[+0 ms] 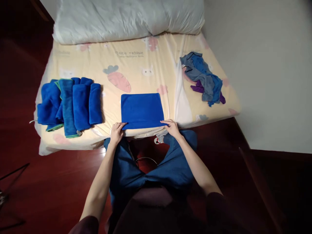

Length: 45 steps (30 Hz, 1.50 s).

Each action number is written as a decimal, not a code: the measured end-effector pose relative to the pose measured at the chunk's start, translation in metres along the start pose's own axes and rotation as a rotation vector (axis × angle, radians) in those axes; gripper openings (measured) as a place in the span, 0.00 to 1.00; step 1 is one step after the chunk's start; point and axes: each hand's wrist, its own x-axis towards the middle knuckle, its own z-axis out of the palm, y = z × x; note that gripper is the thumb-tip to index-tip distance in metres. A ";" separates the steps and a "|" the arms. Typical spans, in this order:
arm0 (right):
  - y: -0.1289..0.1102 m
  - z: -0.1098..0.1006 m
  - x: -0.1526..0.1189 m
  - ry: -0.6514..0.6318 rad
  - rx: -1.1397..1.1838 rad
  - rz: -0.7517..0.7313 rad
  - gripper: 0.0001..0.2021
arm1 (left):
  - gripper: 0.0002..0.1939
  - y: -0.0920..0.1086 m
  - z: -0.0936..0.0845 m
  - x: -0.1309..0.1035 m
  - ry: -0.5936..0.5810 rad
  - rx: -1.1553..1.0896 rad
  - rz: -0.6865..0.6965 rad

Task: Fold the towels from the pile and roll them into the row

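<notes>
A blue cloth [142, 110] lay flat in the middle of the frame, a neat rectangle near the front edge of the bed [136, 65]. The left hand [117, 132] pinched its lower left corner, fingers curled together over the edge. The right hand [172, 127] held the lower right corner, fingers close together and resting on the fabric. At the left of the frame sat a row of folded blue towels [69, 105]. At the upper right lay a crumpled heap of blue, grey and purple cloths [203, 78], well apart from the hands. A white pillow [129, 18] lay along the top.
</notes>
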 end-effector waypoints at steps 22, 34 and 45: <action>0.012 0.020 0.016 0.230 0.046 0.237 0.22 | 0.21 0.013 0.000 0.011 0.199 -0.103 -0.371; 0.014 0.024 0.018 0.300 0.055 0.222 0.22 | 0.18 0.013 0.007 0.013 0.224 -0.143 -0.472; 0.009 0.030 0.021 0.357 0.000 0.254 0.25 | 0.17 0.022 0.005 0.015 0.301 -0.069 -0.401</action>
